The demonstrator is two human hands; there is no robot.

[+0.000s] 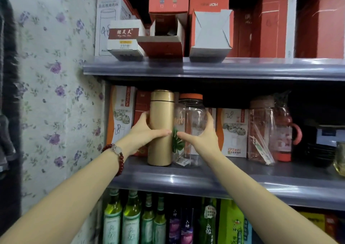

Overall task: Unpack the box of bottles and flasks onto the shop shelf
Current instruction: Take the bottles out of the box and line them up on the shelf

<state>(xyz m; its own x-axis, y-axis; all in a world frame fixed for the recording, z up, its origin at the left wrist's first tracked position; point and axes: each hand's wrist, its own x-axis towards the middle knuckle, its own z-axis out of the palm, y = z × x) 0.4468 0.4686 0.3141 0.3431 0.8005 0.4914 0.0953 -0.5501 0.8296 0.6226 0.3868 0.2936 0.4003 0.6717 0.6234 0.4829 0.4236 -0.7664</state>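
Left hand (147, 131) wraps a gold flask (161, 127); right hand (202, 136) cups a clear jar (192, 124).
Both stand upright on the middle shelf (242, 180), touching side by side between the hands, thumbs nearly meeting in front. A beaded bracelet (116, 154) circles the left wrist. Beyond the right hand stands a wrapped plastic bottle (261, 129); green glass bottles (121, 219) stand below the arms.

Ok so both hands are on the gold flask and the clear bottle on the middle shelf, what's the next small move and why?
Probably let go of both and draw the hands back. The gold flask and the clear bottle already stand upright, side by side on the middle shelf, with the left hand and the right hand only steadying them.
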